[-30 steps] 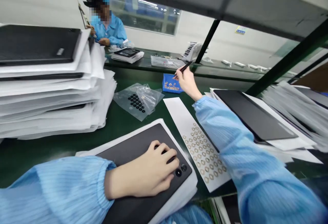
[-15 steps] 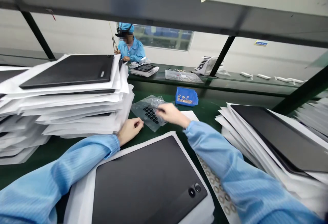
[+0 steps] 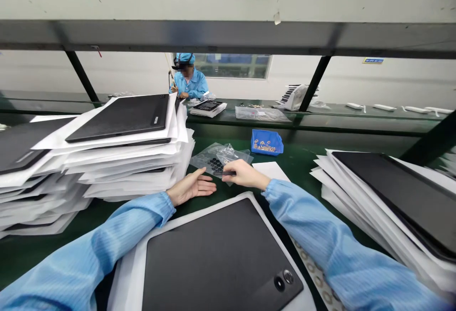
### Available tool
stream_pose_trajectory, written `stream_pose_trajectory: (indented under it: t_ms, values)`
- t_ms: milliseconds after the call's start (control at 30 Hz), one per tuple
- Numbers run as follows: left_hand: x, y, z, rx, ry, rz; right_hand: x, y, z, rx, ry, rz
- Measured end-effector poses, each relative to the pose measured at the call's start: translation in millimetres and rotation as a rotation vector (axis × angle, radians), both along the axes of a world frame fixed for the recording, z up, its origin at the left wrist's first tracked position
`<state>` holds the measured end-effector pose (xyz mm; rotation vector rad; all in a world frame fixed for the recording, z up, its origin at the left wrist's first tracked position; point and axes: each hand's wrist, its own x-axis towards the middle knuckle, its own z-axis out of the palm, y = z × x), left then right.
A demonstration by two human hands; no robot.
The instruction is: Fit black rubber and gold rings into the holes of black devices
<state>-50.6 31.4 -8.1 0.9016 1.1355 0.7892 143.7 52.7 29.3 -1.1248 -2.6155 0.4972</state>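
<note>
My left hand is open, palm turned up and fingers stretched out, just beyond the near tablet. In my right hand the fingers are pinched on a slim dark tool, of which only a short piece shows. Beneath and beyond the tool lies a clear plastic bag bearing several round black pieces. Closest to me, a dark tablet rests camera side up on white sheets, with two round lens spots at its lower right corner.
Tall stacks of tablets between white sheets stand at left and right. A blue bin holds small ring-like parts. Under my right forearm lies a strip of rings. A shelf spans overhead; a person in blue sits beyond.
My left hand has uncurled and turned palm up, moving closer to the right one. My right hand has drawn back slightly toward me with the dark tool. The view has tilted up.
</note>
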Motion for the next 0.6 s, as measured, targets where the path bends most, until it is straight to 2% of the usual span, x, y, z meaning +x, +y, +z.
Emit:
stream_pose_trajectory:
  t_ms: [133,233,333,467,600]
  values:
    - [18,19,-2.4,0.019,-0.133,0.145,27,4,26.1,-0.167,-0.05,0.075]
    - [30,26,-5.6,0.029,-0.158,0.19,41,7,33.2,-0.209,-0.059,0.031]
    - [37,24,-7.7,0.035,-0.168,0.186,38,9,26.2,-0.134,0.037,-0.09]
    - [41,19,-8.0,0.056,-0.172,0.166,16,11,3.9,0.029,0.191,-0.307]
    - [46,23,-9.6,0.067,-0.148,0.121,4,13,-13.5,0.072,0.245,-0.405]
